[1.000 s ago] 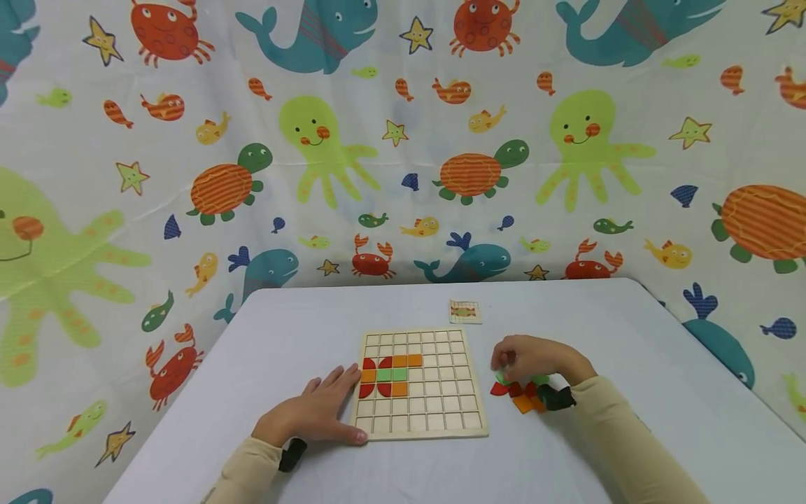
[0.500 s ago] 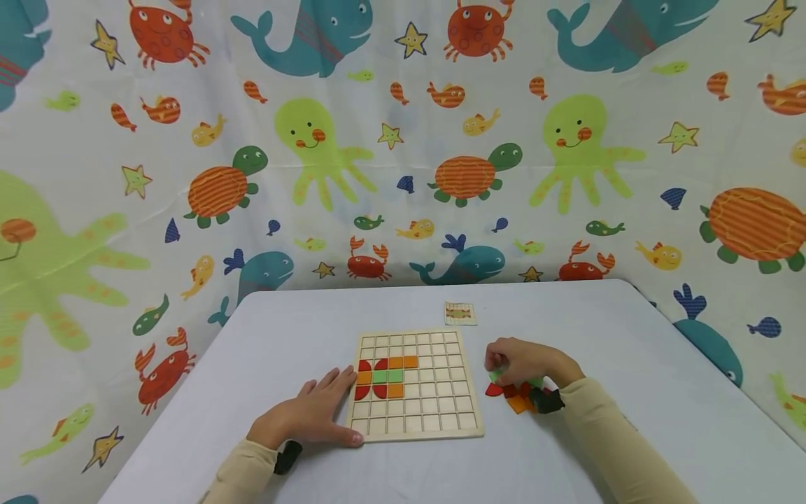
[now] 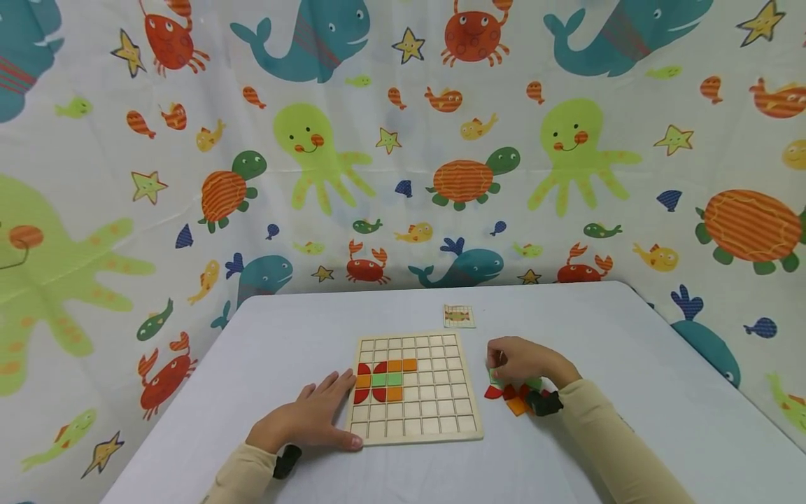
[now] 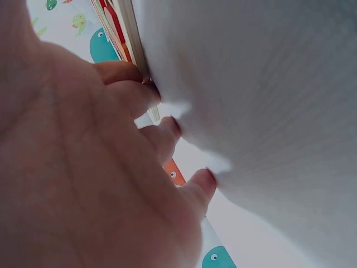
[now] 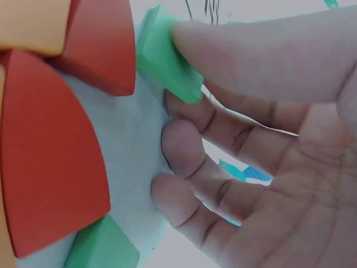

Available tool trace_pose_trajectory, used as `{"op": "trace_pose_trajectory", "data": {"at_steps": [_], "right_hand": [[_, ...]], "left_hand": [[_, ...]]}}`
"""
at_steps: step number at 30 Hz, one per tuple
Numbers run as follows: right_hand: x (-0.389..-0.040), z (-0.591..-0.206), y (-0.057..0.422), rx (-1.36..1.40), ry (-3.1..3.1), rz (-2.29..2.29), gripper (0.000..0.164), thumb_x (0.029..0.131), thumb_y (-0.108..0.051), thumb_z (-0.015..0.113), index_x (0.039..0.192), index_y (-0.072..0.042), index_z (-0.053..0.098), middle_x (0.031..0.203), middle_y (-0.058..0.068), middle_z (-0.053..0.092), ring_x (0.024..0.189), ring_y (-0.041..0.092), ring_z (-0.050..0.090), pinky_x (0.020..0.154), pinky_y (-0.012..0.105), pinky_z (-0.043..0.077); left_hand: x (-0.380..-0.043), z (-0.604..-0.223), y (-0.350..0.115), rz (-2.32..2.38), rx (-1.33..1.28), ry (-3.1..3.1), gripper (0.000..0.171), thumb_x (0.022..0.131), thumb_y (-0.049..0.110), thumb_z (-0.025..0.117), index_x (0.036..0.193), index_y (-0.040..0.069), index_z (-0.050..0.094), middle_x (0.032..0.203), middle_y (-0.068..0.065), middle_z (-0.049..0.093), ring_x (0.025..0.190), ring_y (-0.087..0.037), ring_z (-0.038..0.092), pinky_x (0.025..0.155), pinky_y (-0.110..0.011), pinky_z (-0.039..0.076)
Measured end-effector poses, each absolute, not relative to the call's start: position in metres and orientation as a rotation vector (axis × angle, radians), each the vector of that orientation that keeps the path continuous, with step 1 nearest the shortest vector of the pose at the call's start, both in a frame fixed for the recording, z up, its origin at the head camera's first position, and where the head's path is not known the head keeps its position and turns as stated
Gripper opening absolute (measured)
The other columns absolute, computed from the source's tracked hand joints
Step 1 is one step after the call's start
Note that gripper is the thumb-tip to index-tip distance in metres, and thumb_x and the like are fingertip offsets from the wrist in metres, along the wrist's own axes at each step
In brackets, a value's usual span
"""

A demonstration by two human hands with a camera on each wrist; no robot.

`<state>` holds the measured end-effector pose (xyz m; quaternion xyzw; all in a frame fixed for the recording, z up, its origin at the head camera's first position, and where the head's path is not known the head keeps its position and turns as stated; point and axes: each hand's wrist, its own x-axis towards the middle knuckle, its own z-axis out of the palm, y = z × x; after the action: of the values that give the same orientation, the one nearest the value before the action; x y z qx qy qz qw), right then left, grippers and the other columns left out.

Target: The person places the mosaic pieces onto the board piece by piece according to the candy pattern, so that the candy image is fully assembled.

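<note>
White tabletop (image 3: pixel 409 479), board (image 3: pixel 430 390) unchanged, green tile (image 5: pixel 167 56) between right fingers (image 5: pixel 184 148)

Gridded board (image 3: pixel 431 408), right grip (image 3: pixel 522 359) perhaps pinching green tile (image 3: pixel 494 377)

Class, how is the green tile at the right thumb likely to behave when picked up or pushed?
The green tile is probably stiff: its edges look straight, with the thumb of the right hand against it. Pushed, it would likely slide rather than roll, being flat-faced and cornered. Small beside the fingers, it is probably light.
</note>
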<state>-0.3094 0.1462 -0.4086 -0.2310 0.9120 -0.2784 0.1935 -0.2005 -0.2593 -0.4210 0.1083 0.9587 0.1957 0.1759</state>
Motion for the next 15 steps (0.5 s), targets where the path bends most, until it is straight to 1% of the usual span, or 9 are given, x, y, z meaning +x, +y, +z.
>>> {"op": "trace_pose_trajectory", "data": {"at_steps": [4,7,9,12,15], "right_hand": [[-0.3135,-0.4080,0.1481,-0.762,2.600,-0.812,0.017,0.093,-0.001,0.079,0.093,-0.010,0.065,0.087,0.000,0.061,0.085,0.020,0.057,0.078,0.035,0.055],[-0.3151,-0.4069,0.1469,-0.795,2.604,-0.850,0.012,0.094,-0.001,0.077,0.096,-0.010,0.071,0.087,-0.001,0.063,0.085,0.020,0.057,0.077,0.035,0.054],[-0.3160,-0.4055,0.1455,-0.809,2.596,-0.894,0.010,0.095,-0.001,0.075,0.098,-0.010,0.076,0.088,-0.002,0.065,0.086,0.020,0.057,0.077,0.035,0.053],[-0.3163,-0.4025,0.1430,-0.811,2.577,-0.976,0.012,0.096,-0.001,0.073,0.102,-0.009,0.081,0.089,-0.001,0.068,0.083,0.021,0.059,0.074,0.036,0.053],[-0.3152,-0.4002,0.1392,-0.814,2.543,-1.066,0.013,0.098,-0.001,0.070,0.104,-0.005,0.081,0.089,0.001,0.070,0.078,0.021,0.061,0.072,0.037,0.054]], "left_hand": [[-0.2007,-0.4223,-0.2595,0.552,0.312,2.718,0.122,0.075,0.060,0.092,0.168,0.007,0.034,0.174,-0.014,0.028,0.161,-0.041,0.017,0.125,-0.070,0.011],[-0.2009,-0.4235,-0.2597,0.547,0.315,2.722,0.122,0.074,0.061,0.092,0.168,0.007,0.034,0.174,-0.014,0.028,0.161,-0.041,0.017,0.125,-0.070,0.012],[-0.2008,-0.4235,-0.2599,0.546,0.317,2.722,0.122,0.075,0.061,0.092,0.168,0.007,0.034,0.174,-0.014,0.028,0.161,-0.041,0.017,0.125,-0.070,0.012],[-0.2003,-0.4227,-0.2601,0.549,0.318,2.719,0.122,0.075,0.061,0.092,0.168,0.007,0.034,0.174,-0.014,0.028,0.161,-0.041,0.017,0.125,-0.070,0.012],[-0.1997,-0.4219,-0.2598,0.558,0.320,2.713,0.122,0.076,0.060,0.092,0.168,0.006,0.033,0.174,-0.014,0.028,0.161,-0.040,0.017,0.125,-0.070,0.011]]}}
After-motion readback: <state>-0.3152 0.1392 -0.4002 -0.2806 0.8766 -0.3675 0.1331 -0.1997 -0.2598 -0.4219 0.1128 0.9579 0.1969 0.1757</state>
